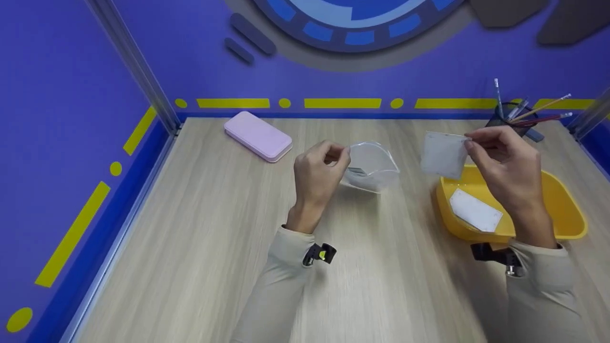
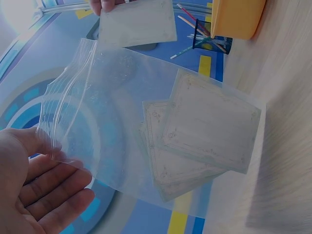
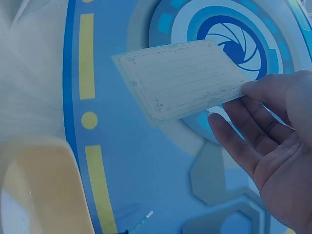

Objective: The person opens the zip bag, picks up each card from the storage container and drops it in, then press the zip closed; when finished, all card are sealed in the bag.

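Pinching the open end of a clear plastic zip bag (image 1: 379, 159), the left hand (image 1: 314, 176) holds it above the pale wood-grain table (image 1: 228, 247), with several white bordered cards (image 2: 209, 122) inside. The right hand (image 1: 510, 166) grips a white rectangular card with a printed border (image 1: 443, 155) by one corner, apart from the bag, near a yellow plastic tub (image 1: 567, 209) containing white card stock (image 1: 476, 210).
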`<state>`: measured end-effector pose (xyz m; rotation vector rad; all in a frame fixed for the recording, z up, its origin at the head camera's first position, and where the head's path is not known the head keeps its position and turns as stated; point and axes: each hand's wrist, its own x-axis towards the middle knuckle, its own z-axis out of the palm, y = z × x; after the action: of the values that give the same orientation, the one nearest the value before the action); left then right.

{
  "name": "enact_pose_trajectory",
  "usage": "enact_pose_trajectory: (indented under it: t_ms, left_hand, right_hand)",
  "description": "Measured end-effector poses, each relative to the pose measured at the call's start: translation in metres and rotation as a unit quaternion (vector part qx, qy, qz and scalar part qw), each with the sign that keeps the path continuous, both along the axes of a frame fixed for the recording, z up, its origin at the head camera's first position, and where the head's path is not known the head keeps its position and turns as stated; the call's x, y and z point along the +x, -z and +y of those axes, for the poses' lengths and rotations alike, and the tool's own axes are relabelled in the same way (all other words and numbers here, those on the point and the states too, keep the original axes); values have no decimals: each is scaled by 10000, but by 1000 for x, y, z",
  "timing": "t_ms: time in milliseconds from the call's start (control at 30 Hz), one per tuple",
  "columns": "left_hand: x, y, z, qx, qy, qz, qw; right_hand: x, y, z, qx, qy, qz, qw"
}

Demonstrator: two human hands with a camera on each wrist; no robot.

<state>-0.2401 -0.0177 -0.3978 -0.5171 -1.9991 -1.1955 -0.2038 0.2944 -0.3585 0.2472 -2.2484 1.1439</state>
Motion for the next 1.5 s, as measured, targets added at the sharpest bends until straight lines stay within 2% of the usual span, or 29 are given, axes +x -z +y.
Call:
enact_pose_trajectory:
  t_ms: [200, 700, 1000, 1267, 1500]
  left_hand:
    - [0, 1, 0, -45, -28, 7, 10000]
    - [0, 1, 0, -26, 4, 27, 10000]
    - [2, 2, 2, -81, -2, -35, 10000]
    - [1, 2, 2, -130, -37, 9, 9999]
    - [2, 3, 3, -173, -18, 61, 9998]
  right_hand:
    - [-1, 3, -11, -398, -118, 98, 9991]
    - [3, 2, -25, -600, -261, 123, 9978]
    - [10, -3, -38, -625, -293, 743, 9948]
    - [23, -12, -50, -1015, -146, 1168, 9878]
    - [28, -11, -63, -1220, -338, 1397, 9821]
